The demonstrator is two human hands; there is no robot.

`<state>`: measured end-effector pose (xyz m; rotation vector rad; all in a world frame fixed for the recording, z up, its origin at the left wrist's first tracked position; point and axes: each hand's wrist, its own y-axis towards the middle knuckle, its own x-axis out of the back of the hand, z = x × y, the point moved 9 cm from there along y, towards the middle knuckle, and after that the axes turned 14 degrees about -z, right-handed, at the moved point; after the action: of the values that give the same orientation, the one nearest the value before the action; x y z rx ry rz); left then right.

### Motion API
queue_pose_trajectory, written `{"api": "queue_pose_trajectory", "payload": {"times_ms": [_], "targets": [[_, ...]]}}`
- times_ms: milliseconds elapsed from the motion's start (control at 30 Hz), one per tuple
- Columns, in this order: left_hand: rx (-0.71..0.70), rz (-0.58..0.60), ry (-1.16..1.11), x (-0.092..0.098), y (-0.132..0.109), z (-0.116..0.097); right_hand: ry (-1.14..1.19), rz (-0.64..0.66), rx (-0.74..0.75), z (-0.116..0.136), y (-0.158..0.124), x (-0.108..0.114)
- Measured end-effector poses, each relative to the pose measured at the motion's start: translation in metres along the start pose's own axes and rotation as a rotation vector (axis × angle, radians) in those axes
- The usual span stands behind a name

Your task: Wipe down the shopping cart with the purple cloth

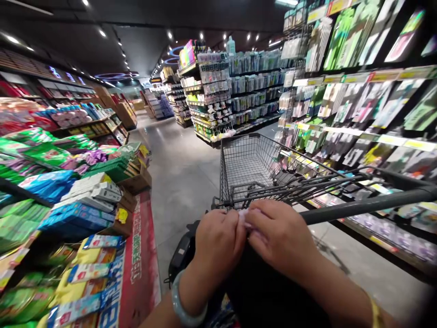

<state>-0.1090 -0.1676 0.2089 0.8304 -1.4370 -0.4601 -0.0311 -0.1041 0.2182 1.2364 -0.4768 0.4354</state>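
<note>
My left hand [218, 239] is closed, with its fingers curled in against my other hand. My right hand [282, 232] meets it, also closed. Pinched between the two is a small pale pinkish thing [243, 217], mostly covered by the fingers; its kind cannot be made out. Just beyond my hands stands a dark wire shopping cart [251, 161] with a bare wire basket. Its dark handle bar [368, 205] runs off to the right of my right hand, and neither hand is seen gripping it. A black object [182, 250] hangs left of my left wrist.
Shelves of hanging packets [355, 100] line the right side, close to the cart. Boxes and bagged goods [85, 205] are stacked on the left, with a red printed mat [145, 241] alongside. An aisle of grey floor [174, 168] leads ahead past a stocked shelf end [208, 100].
</note>
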Motion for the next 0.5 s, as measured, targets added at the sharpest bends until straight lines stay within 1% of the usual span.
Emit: {"api": "queue_pose_trajectory", "payload": {"times_ms": [67, 133, 200, 267, 333, 367, 433, 500], "targets": [[-0.030, -0.004, 0.009, -0.003, -0.001, 0.000, -0.011, -0.017, -0.018, -0.025, -0.009, 0.017], [-0.053, -0.010, 0.000, -0.002, -0.001, 0.000, -0.103, -0.049, -0.063, -0.062, -0.019, 0.042], [-0.067, -0.028, -0.010, 0.000, -0.001, 0.001, -0.266, -0.094, -0.140, -0.105, -0.028, 0.070], [-0.077, -0.054, -0.017, 0.002, -0.002, 0.001, -0.431, -0.102, -0.209, -0.140, -0.035, 0.091], [-0.081, -0.085, -0.014, 0.003, -0.002, 0.001, -0.491, -0.107, -0.230, -0.155, -0.037, 0.101], [-0.082, -0.102, -0.009, 0.004, -0.002, 0.003, -0.510, -0.105, -0.237, -0.157, -0.036, 0.102], [-0.083, -0.131, 0.008, 0.007, -0.002, 0.008, -0.541, -0.089, -0.247, -0.154, -0.034, 0.099], [-0.087, -0.152, 0.037, 0.009, -0.002, 0.016, -0.543, -0.069, -0.244, -0.144, -0.031, 0.093]]}}
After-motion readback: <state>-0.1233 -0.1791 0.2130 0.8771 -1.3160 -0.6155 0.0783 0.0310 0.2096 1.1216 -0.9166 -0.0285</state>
